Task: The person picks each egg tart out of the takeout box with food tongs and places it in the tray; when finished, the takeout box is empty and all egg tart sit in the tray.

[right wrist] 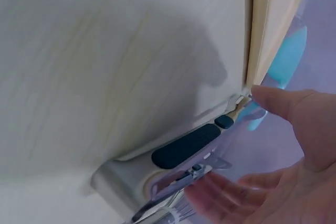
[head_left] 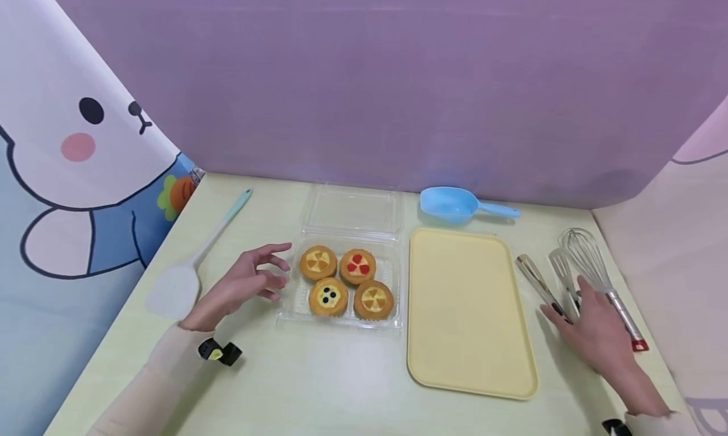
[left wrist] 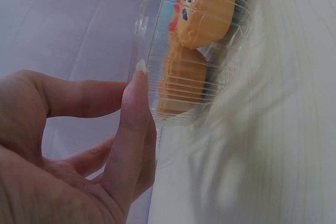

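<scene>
A clear plastic box (head_left: 392, 316) lies with its lid (head_left: 352, 208) folded back, holding several round tarts (head_left: 358, 266) topped with red, dark blue or yellow pieces. My left hand (head_left: 256, 275) hovers at the box's left side, fingers loosely bent. In the left wrist view the thumb (left wrist: 135, 114) overlaps the box's edge; whether it touches cannot be told. At the right, my right hand (head_left: 597, 328) is spread over metal tongs (head_left: 537, 278) with dark grips, a slotted utensil (head_left: 562, 268) and a whisk (head_left: 586, 256). Thumb and fingers stand either side of the tongs' grip (right wrist: 186, 145), not closed round it.
A yellow tray (head_left: 466, 316) lies between the box and the metal utensils. Behind it is a blue scoop (head_left: 452, 203). A white spatula (head_left: 176, 290) with a pale blue handle end rests at the left. A purple cloth (head_left: 398, 88) hangs along the table's back edge.
</scene>
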### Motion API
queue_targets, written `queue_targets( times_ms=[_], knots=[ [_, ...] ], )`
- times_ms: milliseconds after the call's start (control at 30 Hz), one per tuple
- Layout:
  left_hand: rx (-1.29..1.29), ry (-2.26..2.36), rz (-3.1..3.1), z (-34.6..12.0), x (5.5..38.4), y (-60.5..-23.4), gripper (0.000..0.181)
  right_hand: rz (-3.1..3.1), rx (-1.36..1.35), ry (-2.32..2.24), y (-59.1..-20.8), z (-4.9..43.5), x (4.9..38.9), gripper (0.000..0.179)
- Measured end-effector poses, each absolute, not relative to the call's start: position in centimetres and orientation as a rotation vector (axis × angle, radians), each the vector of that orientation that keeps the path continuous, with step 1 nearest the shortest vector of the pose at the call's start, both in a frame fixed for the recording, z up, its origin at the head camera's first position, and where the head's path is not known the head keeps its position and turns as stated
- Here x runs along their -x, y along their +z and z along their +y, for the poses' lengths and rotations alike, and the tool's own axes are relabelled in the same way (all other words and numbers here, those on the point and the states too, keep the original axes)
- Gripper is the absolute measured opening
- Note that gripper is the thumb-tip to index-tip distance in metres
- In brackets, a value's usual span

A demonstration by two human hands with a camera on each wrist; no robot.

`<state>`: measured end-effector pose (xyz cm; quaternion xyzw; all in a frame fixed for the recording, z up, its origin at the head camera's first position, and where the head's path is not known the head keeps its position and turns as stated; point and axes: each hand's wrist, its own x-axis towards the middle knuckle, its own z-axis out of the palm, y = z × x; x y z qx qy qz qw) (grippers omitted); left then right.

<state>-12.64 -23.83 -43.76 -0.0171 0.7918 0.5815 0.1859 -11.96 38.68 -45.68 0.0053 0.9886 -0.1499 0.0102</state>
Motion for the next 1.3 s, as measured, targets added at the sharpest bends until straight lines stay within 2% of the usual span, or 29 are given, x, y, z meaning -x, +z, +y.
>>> queue_targets(
  times_ms=[533,1100,1300],
  knots=[
    [0.05,1.63,2.25,-23.6,12.7,-43.4,0.078,3.127,0.001,-0.382,-46.6,38.5,14.3,0.092],
    [0.072,1.588,2.257,-23.3,12.7,-43.4,0.078,3.085,-0.038,-0.465,-45.9,38.5,13.5,0.091],
    [0.069,1.575,2.27,-23.5,12.8,-43.3,0.078,3.175,0.073,-0.501,-44.8,37.1,13.7,0.087]
  ],
)
